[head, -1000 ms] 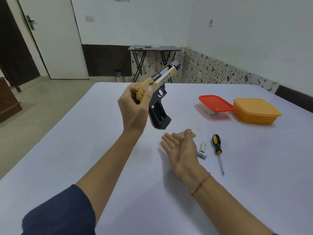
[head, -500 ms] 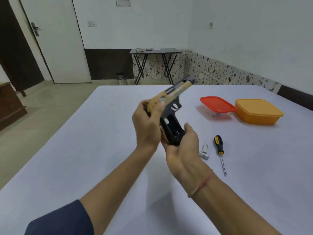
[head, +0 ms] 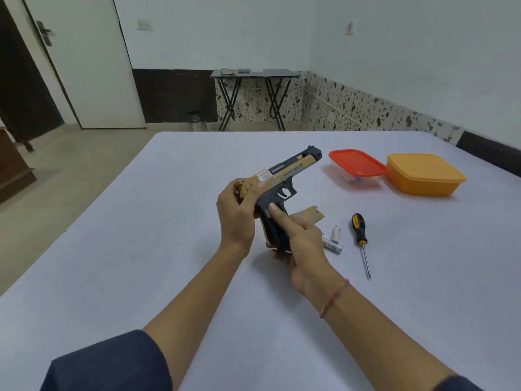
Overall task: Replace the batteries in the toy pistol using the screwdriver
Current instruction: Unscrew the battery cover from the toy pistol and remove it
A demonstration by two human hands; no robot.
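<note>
Right hand point(head: 303, 244) cups pistol point(head: 282, 179) grip from below, forefinger laid along it. Left hand point(head: 236, 213) clasps pistol's rear, thumb on slide. Pistol off table point(head: 141, 249), muzzle pointing far-right. Right of pistol: batteries point(head: 334, 241), screwdriver point(head: 359, 232). Behind grip: tan cover point(head: 308, 215). Further right: red-lidded box point(head: 356, 165), orange box point(head: 423, 174).

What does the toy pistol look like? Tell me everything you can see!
The toy pistol looks like plastic: a tan-gold top with small writing, a black muzzle, black trigger and black grip. It is held above the table, tilted, its muzzle pointing up and away to the right. The left hand grips its tan rear end. The right hand holds the grip from below, one finger lying straight along its side.
</note>
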